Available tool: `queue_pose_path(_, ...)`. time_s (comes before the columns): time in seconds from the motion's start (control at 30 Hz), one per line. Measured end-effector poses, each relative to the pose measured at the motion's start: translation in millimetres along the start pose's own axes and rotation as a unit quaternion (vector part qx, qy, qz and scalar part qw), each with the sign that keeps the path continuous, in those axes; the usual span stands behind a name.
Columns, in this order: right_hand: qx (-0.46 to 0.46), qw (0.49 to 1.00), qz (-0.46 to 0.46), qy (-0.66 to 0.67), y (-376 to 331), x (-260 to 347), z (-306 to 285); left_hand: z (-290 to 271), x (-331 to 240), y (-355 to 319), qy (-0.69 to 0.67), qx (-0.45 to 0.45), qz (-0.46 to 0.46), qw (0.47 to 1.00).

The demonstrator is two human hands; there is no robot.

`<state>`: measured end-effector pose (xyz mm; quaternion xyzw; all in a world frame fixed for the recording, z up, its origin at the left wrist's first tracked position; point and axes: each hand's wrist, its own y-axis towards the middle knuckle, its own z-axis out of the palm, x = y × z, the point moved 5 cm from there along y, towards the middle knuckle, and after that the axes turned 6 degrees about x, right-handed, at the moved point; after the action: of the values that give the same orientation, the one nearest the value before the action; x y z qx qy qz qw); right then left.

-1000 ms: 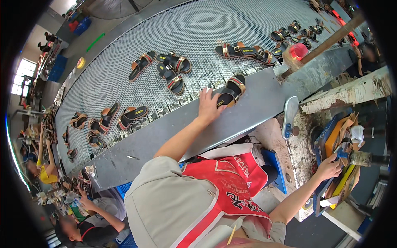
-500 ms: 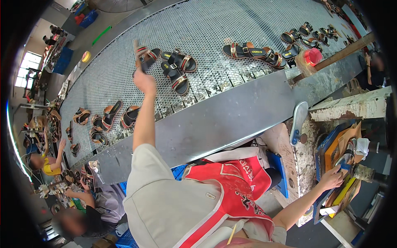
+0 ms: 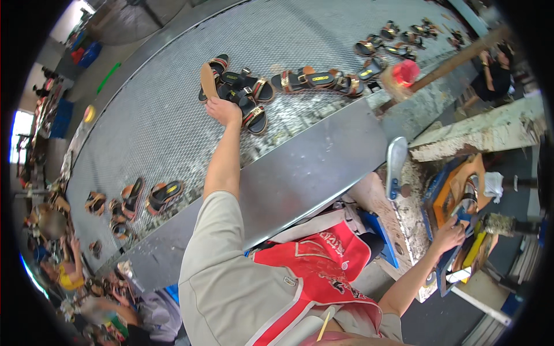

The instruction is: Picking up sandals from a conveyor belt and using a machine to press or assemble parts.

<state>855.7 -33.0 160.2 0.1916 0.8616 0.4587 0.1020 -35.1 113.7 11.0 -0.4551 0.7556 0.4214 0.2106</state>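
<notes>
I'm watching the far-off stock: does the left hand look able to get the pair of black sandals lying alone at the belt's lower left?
Probably not as things stand. The left hand is stretched up the grey mesh belt, its grip on a tan sole. The black sandals lie apart, off to the side, with nothing blocking them.

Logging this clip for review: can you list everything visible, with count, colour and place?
Sandal sole: one, tan, on edge in the left hand, over the mesh belt.
Sandals: many, black with tan and red trim, in clusters along the belt.
Mesh belt: one, grey, curving across the top.
Metal apron: one, grey, along the belt's near edge.
Shoe form: one, pale blue, upright at right.
Rack of soles: one, blue and orange, far right.
Left hand: gripping the sole.
Right hand: on the rack.
</notes>
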Motion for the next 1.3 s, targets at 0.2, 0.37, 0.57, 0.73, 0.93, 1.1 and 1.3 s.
queue_pose_path(0.2,0.006,0.998,0.032,0.059,13.9,56.9,15.0,49.7,-93.7,60.3,-0.036,0.012,0.132,0.991)
queue_pose_path(0.37,0.007,0.993,0.098,0.059,44.0,60.9,0.4,-1.9,-208.5,-12.7,-0.391,-0.027,0.221,0.893)
queue_pose_path(0.57,-0.048,0.962,0.202,0.175,61.9,48.9,18.1,-54.9,-261.1,-152.3,-0.734,0.425,-0.042,0.527)
queue_pose_path(0.73,-0.061,0.945,0.213,0.243,65.1,45.6,16.8,-83.3,-265.9,-286.2,-0.677,0.640,-0.073,0.355)
queue_pose_path(0.93,-0.022,0.933,0.136,0.332,-19.4,64.5,-78.4,-133.4,-234.8,-401.3,-0.634,0.707,-0.187,0.252)
queue_pose_path(1.1,0.155,0.858,0.056,0.486,-101.5,138.4,-120.8,-202.1,-221.9,-442.6,-0.632,0.707,-0.263,0.178)
queue_pose_path(1.3,0.219,0.768,-0.190,0.570,-164.9,240.0,-137.6,-199.7,-132.6,-359.3,-0.721,0.610,-0.264,0.194)
